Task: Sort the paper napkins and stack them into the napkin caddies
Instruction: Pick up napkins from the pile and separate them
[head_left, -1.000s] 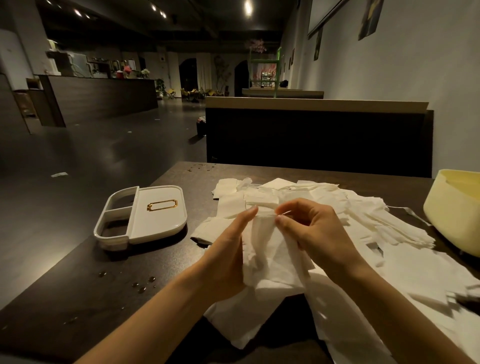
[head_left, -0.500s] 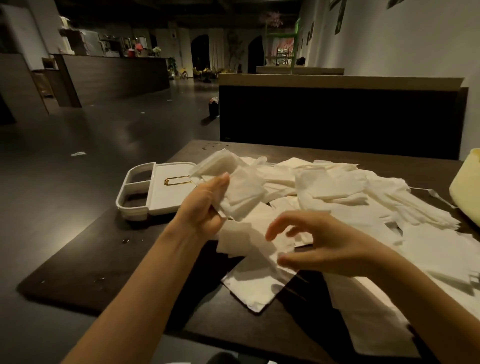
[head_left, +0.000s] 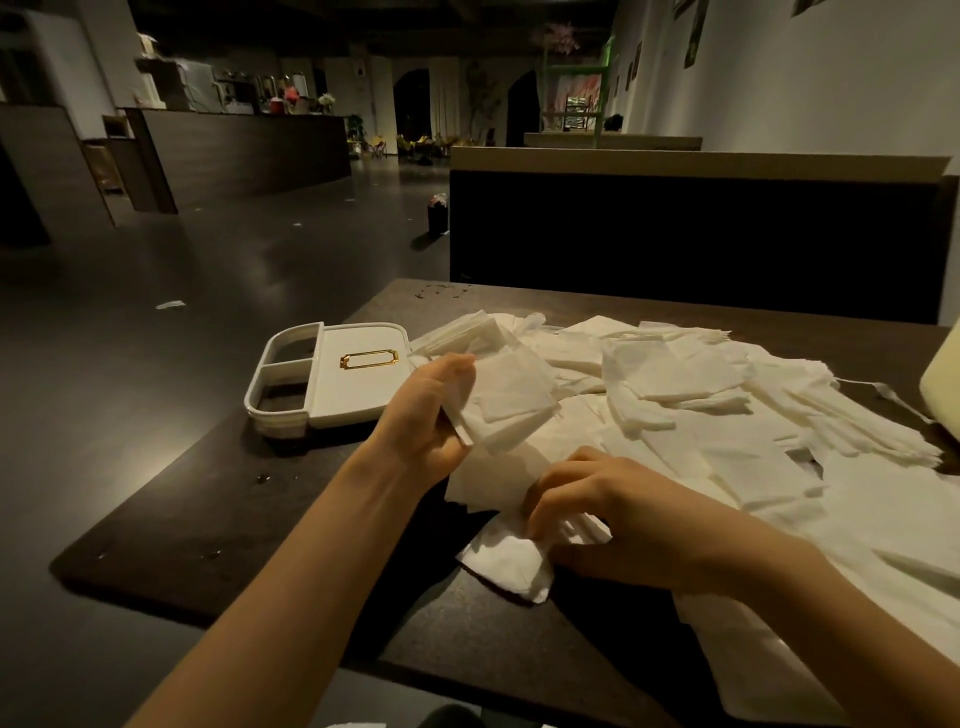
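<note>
A wide heap of white paper napkins (head_left: 675, 395) covers the right half of the dark table (head_left: 218, 514). My left hand (head_left: 426, 410) holds a small stack of folded napkins (head_left: 506, 400) lifted above the table, just right of the white caddy (head_left: 327, 379), which has a gold handle on its lid and two open compartments on its left side. My right hand (head_left: 613, 519) lies low on the table, its fingers closed on a napkin (head_left: 511, 564) at the near edge of the heap. A pale yellow container (head_left: 943, 389) shows at the right edge.
A dark booth back (head_left: 675, 234) rises behind the table. Small water drops (head_left: 262, 478) dot the table near the caddy. To the left lies a dark floor with a scrap of paper (head_left: 170, 305), and a long counter (head_left: 234, 150) stands far back.
Both hands held one napkin together a second ago. My left hand has since carried folded napkins up and left toward the caddy, while my right hand dropped onto another napkin at the near edge.
</note>
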